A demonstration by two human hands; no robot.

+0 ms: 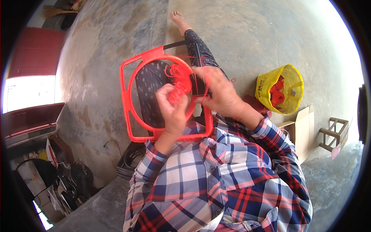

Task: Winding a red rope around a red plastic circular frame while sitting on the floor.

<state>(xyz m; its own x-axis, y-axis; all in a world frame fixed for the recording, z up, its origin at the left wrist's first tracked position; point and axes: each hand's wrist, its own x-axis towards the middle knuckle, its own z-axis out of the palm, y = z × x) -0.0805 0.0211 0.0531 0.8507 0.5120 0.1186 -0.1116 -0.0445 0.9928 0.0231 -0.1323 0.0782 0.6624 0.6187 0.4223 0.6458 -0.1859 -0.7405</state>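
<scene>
A square frame with a round ring inside (124, 89) rests across my lap. Red cord is wrapped tightly over most of it, while bare black bars show at its far right corner. My left hand (172, 110) is closed around a loose bundle of red cord (181, 79), held up over the ring. Beside the frame's right side is my right hand (222, 92), smeared by motion, its thumb and fingers near the black bar. Thin red strands run by its fingers; whether it grips them is unclear.
To the right stands a yellow bucket-shaped bag (264, 87) with red cord rolls (277, 96) inside. Nearer are an open cardboard box (303, 133) and a small wooden stool frame (334, 133). Dark coiled material (133, 156) lies left of me. My bare foot (178, 21) rests on the concrete floor.
</scene>
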